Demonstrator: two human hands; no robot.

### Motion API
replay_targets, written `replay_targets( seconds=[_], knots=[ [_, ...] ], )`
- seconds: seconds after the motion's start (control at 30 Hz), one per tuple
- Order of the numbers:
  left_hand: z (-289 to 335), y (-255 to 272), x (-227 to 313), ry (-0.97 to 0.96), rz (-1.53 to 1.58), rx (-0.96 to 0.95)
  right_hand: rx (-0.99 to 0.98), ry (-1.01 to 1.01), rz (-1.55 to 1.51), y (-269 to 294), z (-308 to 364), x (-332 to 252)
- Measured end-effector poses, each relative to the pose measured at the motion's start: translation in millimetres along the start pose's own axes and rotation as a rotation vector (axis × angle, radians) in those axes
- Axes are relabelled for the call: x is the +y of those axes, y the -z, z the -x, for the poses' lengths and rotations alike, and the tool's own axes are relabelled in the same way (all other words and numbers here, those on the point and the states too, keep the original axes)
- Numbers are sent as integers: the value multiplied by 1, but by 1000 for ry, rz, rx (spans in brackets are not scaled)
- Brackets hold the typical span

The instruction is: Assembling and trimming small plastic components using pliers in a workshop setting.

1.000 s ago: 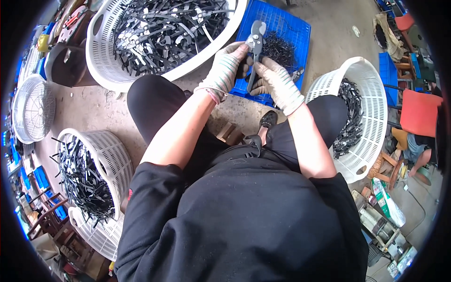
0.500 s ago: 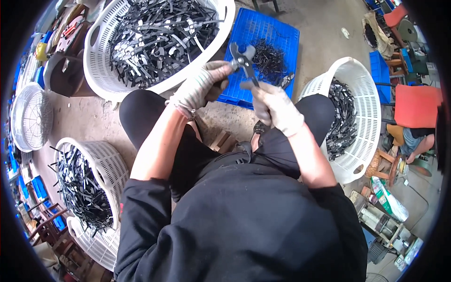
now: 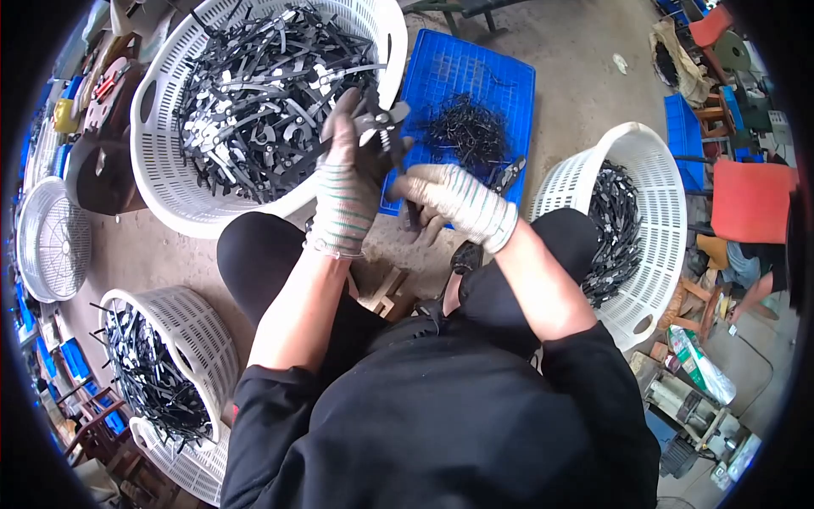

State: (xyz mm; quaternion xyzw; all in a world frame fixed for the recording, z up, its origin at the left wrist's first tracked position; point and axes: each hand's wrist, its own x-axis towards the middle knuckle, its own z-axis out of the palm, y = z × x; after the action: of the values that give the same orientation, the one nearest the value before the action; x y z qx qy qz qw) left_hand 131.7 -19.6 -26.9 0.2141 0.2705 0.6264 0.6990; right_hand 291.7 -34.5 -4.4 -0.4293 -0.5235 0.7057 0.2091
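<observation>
Both my hands wear pale knitted gloves with coloured stripes. In front of me, at the near edge of the big basket, my left hand (image 3: 346, 191) is closed round a pair of pruning shears (image 3: 381, 123) with dark metal parts. The thumb points up and the short blade sticks out to the right. My right hand (image 3: 462, 202) comes in from the right, its fingers bent round the lower, dark handle end of the shears. Gloves partly hide the handles. Behind the hands, a tangle of small black wiry parts (image 3: 466, 127) lies on an upturned-looking blue plastic crate (image 3: 513, 81).
A large white basket (image 3: 157, 174) heaped with dark shear parts stands front left. Another white basket (image 3: 666, 191) of black parts is by my right knee, a third (image 3: 199, 318) at lower left. A shear-like tool (image 3: 509, 176) lies on the crate's right edge. A red chair (image 3: 750, 195) stands right.
The shears have moved left and toward me, and my left hand has turned thumb-up round them. My right hand has shifted left and down. The view has tilted slightly.
</observation>
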Motion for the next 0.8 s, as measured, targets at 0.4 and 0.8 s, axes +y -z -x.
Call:
replay_targets(
  seconds=[0.4, 0.8],
  knots=[
    [-13, 4, -4, 306, -175, 236, 840, -541, 1137, 292, -140, 113],
    [-20, 5, -9, 413, -214, 274, 662, -592, 1266, 302, -190, 104]
  ],
)
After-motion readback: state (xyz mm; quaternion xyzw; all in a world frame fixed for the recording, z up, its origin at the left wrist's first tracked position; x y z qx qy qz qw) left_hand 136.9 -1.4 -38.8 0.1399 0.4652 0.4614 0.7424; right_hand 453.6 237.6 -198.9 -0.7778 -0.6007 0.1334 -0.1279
